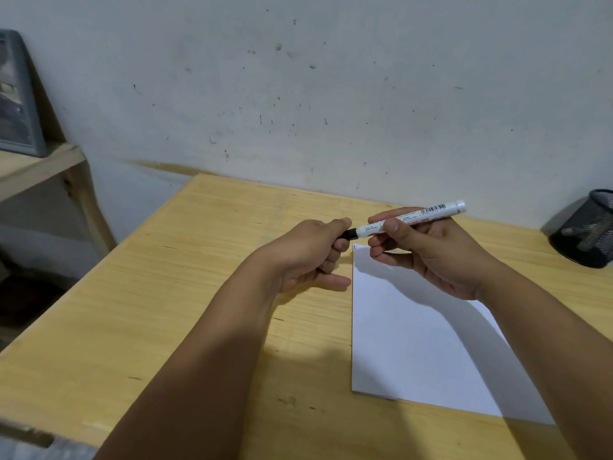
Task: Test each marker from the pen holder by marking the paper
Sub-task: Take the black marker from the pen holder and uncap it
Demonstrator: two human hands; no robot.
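A white marker (434, 215) with a barcode on its barrel is held level above the table, its tail pointing right. My right hand (428, 254) grips the barrel from below. My left hand (308, 250) is closed around the marker's black cap (350, 234) at the left end. A white sheet of paper (418, 340) lies flat on the wooden table (166, 293) under my right hand and forearm. The black mesh pen holder (587, 230) stands at the far right edge with several markers inside.
A pale, speckled wall rises right behind the table. A wooden shelf (39, 167) at the left carries a grey object (16, 97). The table's left edge drops to a dark floor area.
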